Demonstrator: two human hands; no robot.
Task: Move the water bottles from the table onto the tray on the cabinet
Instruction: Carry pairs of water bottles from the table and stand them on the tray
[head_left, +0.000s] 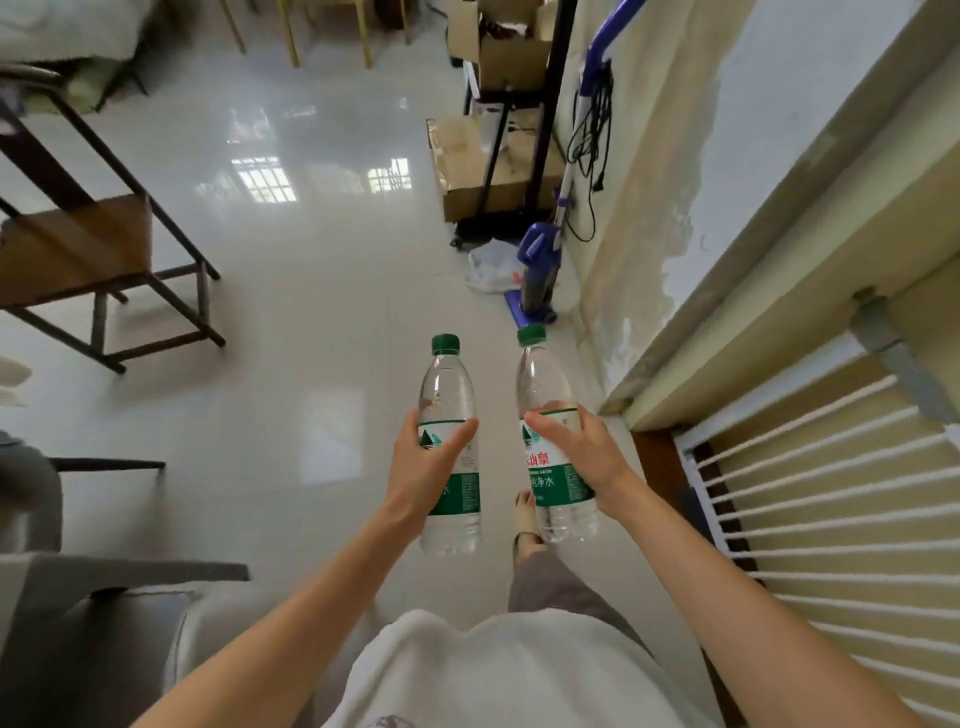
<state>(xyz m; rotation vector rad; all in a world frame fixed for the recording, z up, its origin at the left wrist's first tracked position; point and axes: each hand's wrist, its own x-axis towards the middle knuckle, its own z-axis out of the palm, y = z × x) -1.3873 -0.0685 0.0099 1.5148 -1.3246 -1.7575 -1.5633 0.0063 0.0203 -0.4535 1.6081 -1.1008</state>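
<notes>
- The floor (291, 322) of pale glossy tile fills most of the view; neither the table, the cabinet nor the tray can be picked out with certainty, so where the bottles must go cannot be told from here.
- A slatted white rack (831, 499) runs along the right edge, under a cream ledge (810, 208) by the wall.
- A wooden chair (88, 249) stands at the left edge of the floor; stacked cardboard boxes (493, 161) and a blue upright vacuum (540, 270) sit by the far wall.
- The left bottle (448, 447) hangs in the air above the tile — upright, green cap away from the body, long axis close to vertical. The right bottle (556, 436) is just beside it, not touching, leaning slightly outward at the base.
- The left hand (423, 478) wraps the label band of its bottle, thumb across the front and fingers curled behind. The right hand (582, 457) grips its bottle likewise, thumb laid over the label's top.
- Judgement: both bottles are off the table and mid-carry. Each already sits in its own hand with the base free below the grip, so setting down should only need a level lowering, base first.
</notes>
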